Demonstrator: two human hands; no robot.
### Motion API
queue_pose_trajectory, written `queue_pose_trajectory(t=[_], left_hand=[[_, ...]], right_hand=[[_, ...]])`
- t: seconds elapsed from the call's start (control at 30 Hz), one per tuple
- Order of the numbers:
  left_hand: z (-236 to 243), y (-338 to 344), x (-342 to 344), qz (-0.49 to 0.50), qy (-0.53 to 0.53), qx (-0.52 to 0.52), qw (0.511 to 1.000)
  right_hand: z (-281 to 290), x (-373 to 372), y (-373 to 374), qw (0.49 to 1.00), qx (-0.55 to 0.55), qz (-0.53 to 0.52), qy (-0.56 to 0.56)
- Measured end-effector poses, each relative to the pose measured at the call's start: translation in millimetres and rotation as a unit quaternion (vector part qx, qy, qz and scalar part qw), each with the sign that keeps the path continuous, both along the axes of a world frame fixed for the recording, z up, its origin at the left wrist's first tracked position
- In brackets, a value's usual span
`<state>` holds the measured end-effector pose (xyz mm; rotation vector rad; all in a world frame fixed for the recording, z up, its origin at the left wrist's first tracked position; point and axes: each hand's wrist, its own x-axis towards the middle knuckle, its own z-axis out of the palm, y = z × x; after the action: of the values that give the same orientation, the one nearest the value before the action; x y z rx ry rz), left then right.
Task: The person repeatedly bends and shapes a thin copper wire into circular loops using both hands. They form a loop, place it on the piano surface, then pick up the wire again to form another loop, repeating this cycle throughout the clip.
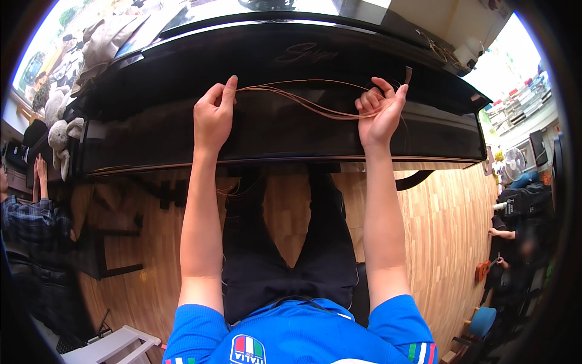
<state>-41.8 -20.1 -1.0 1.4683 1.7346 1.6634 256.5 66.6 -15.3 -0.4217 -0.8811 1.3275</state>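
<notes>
Several thin copper-brown cords (303, 99) stretch between my hands, sagging a little in the middle, above the front of a black piano (273, 138) with its lid down. My left hand (212, 121) pinches their left ends between thumb and fingers. In my right hand (379, 118), palm turned up, the strands run across the half-curled fingers, which close loosely on them. Past the right thumb a small flat brownish strip (408, 74) sticks up; whether it joins the cords I cannot tell. More thin loops (233, 193) hang below the piano edge near my left forearm.
A grey plush rabbit (59, 133) hangs at the piano's left end. At far left is a person in a plaid sleeve (30, 209). To the right, another person holds a small orange guitar (482, 270), near a fan (514, 162). A white stool (115, 347) stands lower left on the wooden floor.
</notes>
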Motion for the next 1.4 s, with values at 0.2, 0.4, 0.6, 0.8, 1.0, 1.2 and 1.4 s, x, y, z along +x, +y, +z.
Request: queue_pose_trajectory(t=[0.2,0.4,0.6,0.8,1.0,1.2,1.4], left_hand=[[0.8,-1.3,-1.0,0.031,-0.007,-0.006,0.999],[3.2,-3.3,0.6,0.025,-0.011,-0.010,1.000],[-3.2,-5.6,-1.4,0.015,0.003,0.012,1.000],[-2.9,-6.6,-0.3,-0.009,0.010,0.001,1.000],[-6.3,-4.8,-8.6,-0.068,-0.044,0.051,0.995],[-1.8,-13.3,-15.6,-0.091,-0.099,0.031,0.990],[1.7,-18.0,-25.7,-0.074,-0.140,0.057,0.986]], right_hand=[[11.7,-0.3,-68.0,0.992,-0.111,0.043,-0.044],[-14.4,8.2,-179.2,0.945,-0.137,-0.060,-0.291],[26.5,31.4,-213.5,0.814,-0.194,0.232,-0.497],[74.2,-70.2,-171.6,0.822,0.287,-0.094,-0.483],[47.3,-134.9,-91.1,0.654,0.313,-0.135,-0.675],[59.4,-116.7,-93.1,0.869,-0.060,0.277,-0.406],[98.5,-65.8,-98.5,0.811,-0.078,0.286,-0.504]])
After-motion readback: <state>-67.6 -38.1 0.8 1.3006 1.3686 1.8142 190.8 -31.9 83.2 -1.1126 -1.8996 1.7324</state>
